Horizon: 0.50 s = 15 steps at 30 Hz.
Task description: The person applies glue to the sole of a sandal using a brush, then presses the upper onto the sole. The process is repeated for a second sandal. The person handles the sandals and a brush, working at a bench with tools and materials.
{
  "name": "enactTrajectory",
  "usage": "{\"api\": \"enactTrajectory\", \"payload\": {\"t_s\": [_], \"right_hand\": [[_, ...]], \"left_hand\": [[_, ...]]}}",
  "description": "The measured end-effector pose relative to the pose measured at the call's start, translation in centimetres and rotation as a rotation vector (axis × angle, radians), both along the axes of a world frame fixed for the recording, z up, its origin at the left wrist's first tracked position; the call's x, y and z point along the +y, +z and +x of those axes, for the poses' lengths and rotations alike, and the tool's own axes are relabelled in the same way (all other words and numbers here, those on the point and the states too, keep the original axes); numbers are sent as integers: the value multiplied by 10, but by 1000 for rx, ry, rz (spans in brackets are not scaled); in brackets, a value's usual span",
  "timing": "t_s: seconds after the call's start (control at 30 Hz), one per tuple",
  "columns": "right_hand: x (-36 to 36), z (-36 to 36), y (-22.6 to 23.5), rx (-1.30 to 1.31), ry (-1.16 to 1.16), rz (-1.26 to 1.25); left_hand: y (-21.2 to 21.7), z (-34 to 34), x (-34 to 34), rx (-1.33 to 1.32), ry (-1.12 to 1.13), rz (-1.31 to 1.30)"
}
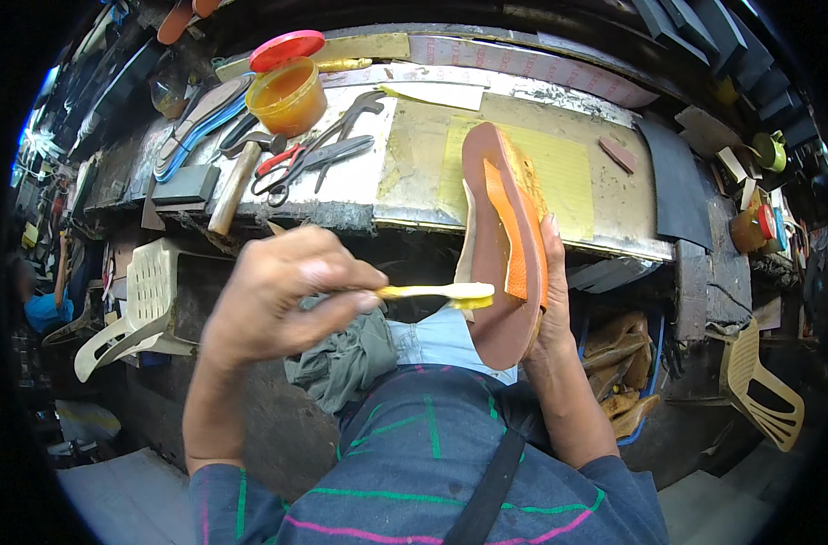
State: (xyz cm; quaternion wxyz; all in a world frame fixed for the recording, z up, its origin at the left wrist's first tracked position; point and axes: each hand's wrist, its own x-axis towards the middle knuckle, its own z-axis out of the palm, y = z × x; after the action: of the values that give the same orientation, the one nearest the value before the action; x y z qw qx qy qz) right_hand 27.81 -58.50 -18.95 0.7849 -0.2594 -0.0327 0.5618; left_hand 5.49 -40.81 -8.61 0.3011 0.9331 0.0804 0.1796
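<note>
My left hand (282, 295) pinches the handle of a toothbrush (446, 291) between thumb and fingers. Its yellowish bristles point down, close to the brown insole of a sandal (505, 331); whether they touch it I cannot tell. Upright and slightly tilted, the sandal is gripped along its right edge by my right hand (555, 300), with some fingers hidden behind it. An orange leather strap (506, 227) lies along the sandal, and a pale strap end (466, 232) sticks out on its left side.
On the workbench (414, 195) lie a tub of amber paste (287, 98), a red lid (287, 50), a hammer (235, 186), scissors (287, 173) and pincers (350, 113). A yellow sheet (568, 195) is under the sandal's far end. Plastic chairs (150, 295) and a blue crate (654, 363) stand below.
</note>
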Motion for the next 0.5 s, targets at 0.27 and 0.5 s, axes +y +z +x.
{"api": "enactTrajectory", "payload": {"t_s": [0.27, 0.5], "right_hand": [[-11, -9, 2, -125, -18, -49], [-12, -12, 3, -110, -52, -99]], "left_hand": [[-44, 32, 8, -147, 194, 292], [-42, 35, 14, -122, 290, 403]]}}
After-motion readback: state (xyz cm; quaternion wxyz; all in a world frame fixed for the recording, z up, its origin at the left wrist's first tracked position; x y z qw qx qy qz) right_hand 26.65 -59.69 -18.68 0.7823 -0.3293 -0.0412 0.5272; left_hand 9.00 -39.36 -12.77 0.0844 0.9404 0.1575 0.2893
